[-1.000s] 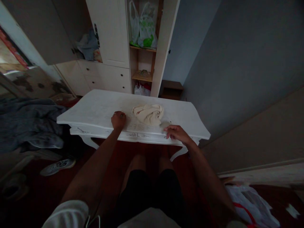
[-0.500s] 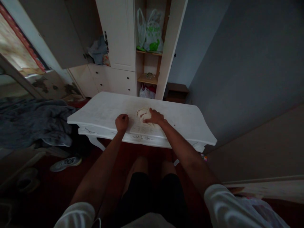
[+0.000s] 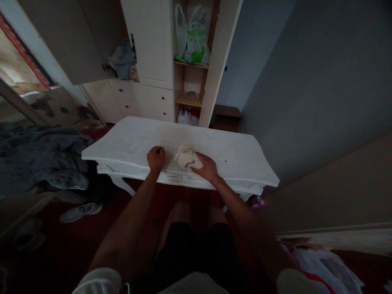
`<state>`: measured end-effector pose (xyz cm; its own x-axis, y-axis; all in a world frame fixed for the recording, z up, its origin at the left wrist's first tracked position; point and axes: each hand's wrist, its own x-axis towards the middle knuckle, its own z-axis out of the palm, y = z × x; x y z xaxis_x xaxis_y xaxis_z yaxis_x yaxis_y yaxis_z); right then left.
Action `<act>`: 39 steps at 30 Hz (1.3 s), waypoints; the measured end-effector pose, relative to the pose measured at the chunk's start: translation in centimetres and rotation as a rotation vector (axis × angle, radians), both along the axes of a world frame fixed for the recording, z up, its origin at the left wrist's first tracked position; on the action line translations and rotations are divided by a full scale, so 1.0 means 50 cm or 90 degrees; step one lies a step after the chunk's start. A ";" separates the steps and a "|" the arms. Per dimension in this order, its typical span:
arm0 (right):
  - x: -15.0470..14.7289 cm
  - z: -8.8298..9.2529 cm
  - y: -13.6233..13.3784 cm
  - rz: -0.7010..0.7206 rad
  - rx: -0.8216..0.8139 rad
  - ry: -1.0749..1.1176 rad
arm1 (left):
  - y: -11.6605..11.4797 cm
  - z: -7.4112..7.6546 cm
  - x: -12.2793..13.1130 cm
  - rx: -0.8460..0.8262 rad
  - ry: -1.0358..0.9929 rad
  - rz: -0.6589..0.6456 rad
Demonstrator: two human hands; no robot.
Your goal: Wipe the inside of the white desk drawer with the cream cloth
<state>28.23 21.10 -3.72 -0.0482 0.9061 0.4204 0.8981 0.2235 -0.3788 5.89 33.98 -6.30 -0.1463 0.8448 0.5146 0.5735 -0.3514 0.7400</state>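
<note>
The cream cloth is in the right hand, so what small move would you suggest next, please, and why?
Perhaps slide the cream cloth over the dull smudge, since the right hand grips it on the white table and that mark shows beyond it.

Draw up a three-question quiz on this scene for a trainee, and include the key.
1. Which hand holds the cream cloth?
2. True or false: the left hand is apart from the cloth.
3. Multiple choice: what stands in the open section of the cabinet, on its upper shelf? (a) a shoe; (b) a plastic bag with green print; (c) a pillow.

Key: 1. the right hand; 2. true; 3. b.
</note>
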 end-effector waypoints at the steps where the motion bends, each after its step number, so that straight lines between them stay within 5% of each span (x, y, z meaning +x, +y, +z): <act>1: -0.005 -0.011 -0.032 0.007 0.028 -0.001 | 0.000 -0.001 0.000 0.005 -0.007 -0.003; 7: -0.045 -0.123 -0.205 0.067 0.113 -0.085 | -0.002 0.001 0.001 0.005 -0.038 -0.008; 12: -0.033 -0.207 -0.225 -0.081 0.167 -0.035 | -0.005 0.005 0.002 -0.003 -0.036 -0.008; 15: -0.030 -0.214 -0.202 -0.147 0.142 -0.069 | -0.005 0.004 0.003 -0.001 -0.044 -0.013; 21: -0.096 -0.208 -0.142 -0.120 -0.041 -0.135 | -0.002 0.000 0.003 -0.017 -0.044 -0.009; 27: -0.146 -0.209 -0.112 -0.164 -0.028 -0.105 | -0.004 0.003 0.002 -0.019 -0.032 -0.013; 34: -0.075 -0.222 -0.134 -0.072 -0.068 -0.079 | -0.001 -0.003 0.002 -0.005 -0.041 -0.018; 39: -0.003 -0.259 -0.190 -0.188 -0.078 -0.029 | -0.003 0.000 0.003 0.010 -0.039 -0.024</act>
<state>28.06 11.63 -16.68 0.2079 0.9276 0.3103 0.9338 -0.0938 -0.3453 6.04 33.81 -6.30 -0.1467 0.8424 0.5185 0.5134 -0.3832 0.7678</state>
